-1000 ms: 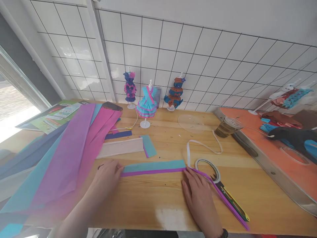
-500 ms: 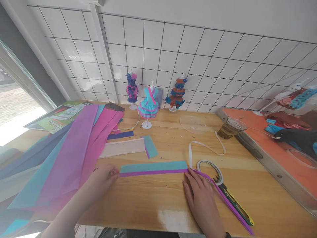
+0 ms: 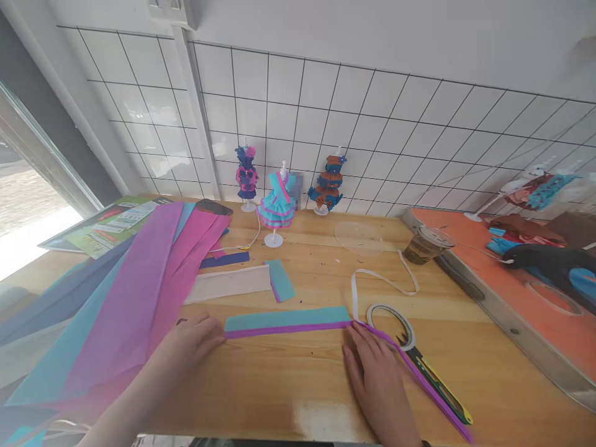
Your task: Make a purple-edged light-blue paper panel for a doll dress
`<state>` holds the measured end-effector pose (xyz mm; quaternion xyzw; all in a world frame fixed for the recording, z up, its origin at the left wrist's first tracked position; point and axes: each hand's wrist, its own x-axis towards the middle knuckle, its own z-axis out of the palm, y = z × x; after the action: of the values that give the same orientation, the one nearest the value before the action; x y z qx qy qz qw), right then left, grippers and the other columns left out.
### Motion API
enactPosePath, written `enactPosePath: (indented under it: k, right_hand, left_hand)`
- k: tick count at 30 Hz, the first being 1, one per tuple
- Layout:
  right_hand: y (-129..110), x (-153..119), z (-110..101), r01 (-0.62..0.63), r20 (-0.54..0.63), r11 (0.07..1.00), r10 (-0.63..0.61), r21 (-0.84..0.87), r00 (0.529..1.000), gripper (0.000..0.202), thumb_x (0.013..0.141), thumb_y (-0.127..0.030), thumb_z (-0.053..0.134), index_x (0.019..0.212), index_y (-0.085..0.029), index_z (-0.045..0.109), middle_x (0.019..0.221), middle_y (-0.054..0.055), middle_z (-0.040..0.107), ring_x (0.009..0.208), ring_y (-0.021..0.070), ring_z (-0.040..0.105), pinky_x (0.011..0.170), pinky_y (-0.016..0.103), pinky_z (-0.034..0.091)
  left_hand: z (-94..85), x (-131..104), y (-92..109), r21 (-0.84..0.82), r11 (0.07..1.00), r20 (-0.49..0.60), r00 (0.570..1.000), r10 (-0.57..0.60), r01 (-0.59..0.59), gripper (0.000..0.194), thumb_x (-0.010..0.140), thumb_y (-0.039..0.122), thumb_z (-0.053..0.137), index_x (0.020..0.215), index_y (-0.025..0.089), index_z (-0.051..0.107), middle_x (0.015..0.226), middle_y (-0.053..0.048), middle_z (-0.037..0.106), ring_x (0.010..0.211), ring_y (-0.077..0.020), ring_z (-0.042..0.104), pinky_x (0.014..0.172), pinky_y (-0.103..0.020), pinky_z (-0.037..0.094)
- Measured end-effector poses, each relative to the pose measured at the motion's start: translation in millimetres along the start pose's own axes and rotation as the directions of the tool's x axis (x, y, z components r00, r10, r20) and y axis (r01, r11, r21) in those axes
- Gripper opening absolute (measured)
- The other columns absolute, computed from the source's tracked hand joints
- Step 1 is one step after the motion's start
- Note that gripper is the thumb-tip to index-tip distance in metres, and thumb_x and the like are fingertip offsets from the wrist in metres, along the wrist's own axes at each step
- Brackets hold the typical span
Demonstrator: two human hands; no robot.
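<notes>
A flat turquoise strip [image 3: 286, 318] lies across the table in front of me, a narrow purple strip [image 3: 288, 328] running along its near edge. At its left end is my left hand [image 3: 198, 338], fingers bent and pinched at the purple strip's tip. My right hand [image 3: 376, 372] lies palm down at the other end, fingers stretched out and pressing on the purple strip, which continues past them towards the front right. Beside the right hand are a roll of white tape [image 3: 408, 335] and yellow-and-black scissors or snips [image 3: 437, 382], partly inside the roll.
Purple, pink and blue sheets [image 3: 135, 292] spread over the left side. Behind the strip lie a pale strip [image 3: 228, 284] and a small turquoise piece [image 3: 282, 280]. Dressed miniature mannequins [image 3: 277, 202] stand by the tiled wall. A lidded cup [image 3: 426, 245] stands near the orange surface [image 3: 512, 273].
My left hand has turned lower and flatter at the strip's left end. The right hand stays on the right end. The view has tilted slightly upward.
</notes>
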<state>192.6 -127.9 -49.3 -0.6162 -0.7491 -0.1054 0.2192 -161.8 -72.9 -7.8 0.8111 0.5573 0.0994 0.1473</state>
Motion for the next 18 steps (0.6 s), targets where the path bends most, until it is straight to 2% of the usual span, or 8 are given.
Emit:
enactPosePath:
  k: [2, 4, 9, 15, 18]
  right_hand:
    - [0, 0, 0, 0.001, -0.006, 1.000, -0.001, -0.001, 1.000, 0.034, 0.088, -0.031, 0.041, 0.116, -0.014, 0.051, 0.118, 0.012, 0.058, 0.108, 0.0257, 0.050, 0.089, 0.043, 0.041]
    - [-1, 0, -1, -0.003, -0.009, 1.000, 0.002, -0.005, 1.000, 0.033, 0.089, -0.030, 0.040, 0.116, -0.014, 0.051, 0.117, 0.012, 0.058, 0.108, 0.0257, 0.050, 0.089, 0.043, 0.041]
    - [-4, 1, -3, -0.011, -0.011, 1.000, 0.011, -0.006, 1.000, 0.031, 0.089, -0.028, 0.040, 0.115, -0.014, 0.051, 0.117, 0.012, 0.058, 0.108, 0.0257, 0.050, 0.089, 0.043, 0.040]
    - [-3, 0, -1, -0.008, -0.020, 1.000, 0.008, -0.003, 1.000, 0.030, 0.089, -0.029, 0.041, 0.113, -0.015, 0.052, 0.116, 0.012, 0.059, 0.108, 0.0256, 0.051, 0.089, 0.043, 0.041]
    - [-4, 1, -2, -0.019, -0.019, 1.000, 0.018, -0.004, 1.000, 0.031, 0.089, -0.029, 0.040, 0.114, -0.017, 0.052, 0.115, 0.011, 0.059, 0.106, 0.0252, 0.052, 0.088, 0.043, 0.041]
  left_hand:
    - [2.9, 2, -7, 0.037, 0.994, -0.007, 0.995, 0.101, -0.100, 0.028, 0.085, 0.031, 0.037, 0.075, 0.026, 0.062, 0.079, -0.001, 0.061, 0.078, -0.0154, 0.056, 0.072, -0.025, 0.041]
    - [6.3, 3, -12, 0.056, 0.987, -0.031, 0.988, 0.150, -0.148, 0.029, 0.087, 0.028, 0.034, 0.076, 0.027, 0.062, 0.078, -0.001, 0.059, 0.076, -0.0146, 0.055, 0.072, -0.025, 0.041]
    - [9.3, 2, -13, 0.158, 0.977, -0.058, 0.987, 0.153, -0.142, 0.029, 0.083, 0.018, 0.036, 0.074, 0.025, 0.062, 0.075, -0.003, 0.056, 0.074, -0.0163, 0.053, 0.068, -0.026, 0.040]
    - [-5.6, -1, 1, 0.337, 0.913, -0.009, 0.969, 0.248, -0.230, 0.038, 0.081, 0.005, 0.030, 0.075, 0.025, 0.062, 0.077, -0.003, 0.057, 0.073, -0.0181, 0.052, 0.058, -0.028, 0.036]
    - [-11.0, 1, 4, 0.380, 0.894, 0.018, 0.968, 0.249, -0.237, 0.042, 0.079, 0.001, 0.028, 0.073, 0.026, 0.062, 0.075, -0.003, 0.057, 0.071, -0.0183, 0.053, 0.056, -0.028, 0.035]
